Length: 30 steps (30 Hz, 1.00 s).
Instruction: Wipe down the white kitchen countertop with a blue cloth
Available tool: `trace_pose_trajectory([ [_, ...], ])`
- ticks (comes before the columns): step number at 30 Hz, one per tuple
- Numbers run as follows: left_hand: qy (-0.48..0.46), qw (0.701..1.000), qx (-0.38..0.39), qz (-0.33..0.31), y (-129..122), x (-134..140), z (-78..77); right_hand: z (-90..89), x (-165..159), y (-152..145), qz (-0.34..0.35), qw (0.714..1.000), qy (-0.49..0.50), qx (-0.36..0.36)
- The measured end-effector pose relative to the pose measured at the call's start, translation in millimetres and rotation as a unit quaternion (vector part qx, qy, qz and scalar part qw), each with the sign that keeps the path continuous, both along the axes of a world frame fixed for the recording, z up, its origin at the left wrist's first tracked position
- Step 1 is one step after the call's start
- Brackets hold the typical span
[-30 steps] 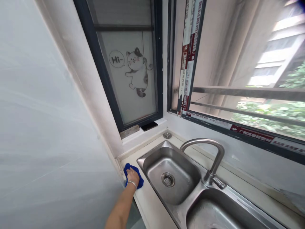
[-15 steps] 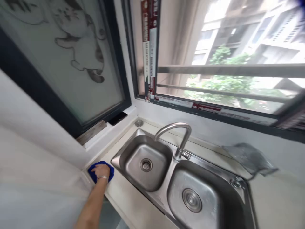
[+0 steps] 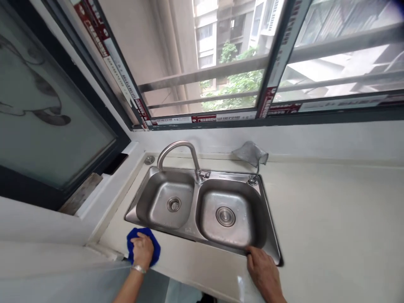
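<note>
1. Left hand [image 3: 142, 251]: fingers spread slightly and pressed flat on top of blue cleaning cloth [image 3: 150, 243]; palm down, not gripping, no pinch seen. Silver bracelet [image 3: 139, 268] at wrist.
2. Blue cleaning cloth: lying flat on pale countertop [image 3: 328, 219], at front left corner, just beside left front rim of double-bowl steel sink [image 3: 208, 240]. Mostly covered by hand; edges showing to left, above and right of fingers.
3. Right hand [image 3: 263, 273]: fingers held together and extended, tips resting on front rim of sink below right bowl. Nothing held. Whether thumb touches countertop: cannot tell.
4. Sink: left bowl with open strainer drain [image 3: 173, 204]; right bowl with round drain stopper [image 3: 225, 216] and water droplets on floor. Both bowls free of dishes.
5. Gooseneck tap [image 3: 178, 148]: rising from rear deck between bowls, spout curving over left bowl.
6. Rear right corner of sink: small fitting [image 3: 252, 181] carrying grey rag [image 3: 251, 152], draped, partly against back wall.
7. Round metal cap [image 3: 149, 159]: on countertop beyond left rear corner of sink.
8. Above back wall: dark-framed window [image 3: 271, 63] with horizontal rails outside; buildings and green foliage beyond.
9. Left side: frosted pane [image 3: 47, 126] with part of a printed drawing; dark flat object [image 3: 115, 163] on ledge below it, identity unclear.
</note>
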<state>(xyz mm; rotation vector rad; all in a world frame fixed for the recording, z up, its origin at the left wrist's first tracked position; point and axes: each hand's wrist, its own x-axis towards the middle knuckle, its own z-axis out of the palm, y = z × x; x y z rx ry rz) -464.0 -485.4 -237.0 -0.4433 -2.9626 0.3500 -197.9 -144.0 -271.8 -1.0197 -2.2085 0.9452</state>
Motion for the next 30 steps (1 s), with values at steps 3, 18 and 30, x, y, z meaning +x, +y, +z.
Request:
trace_pose_trajectory([
  [3, -0.012, 0.998, -0.034, -0.046, 32, 58, -5.4, 2.3, 6, -2, -0.020, 0.999, 0.023, -0.018],
  [18, -0.095, 0.783, 0.012, -0.615, 188, 150, -19.4, 12.0, 149, 44, -0.104, 0.985, 0.139, -0.002],
  [30, -0.188, 0.692, 0.112, -0.687, 366, 283, -28.9, 13.0, 248, 57, -0.244, 0.965, 0.096, 0.013],
])
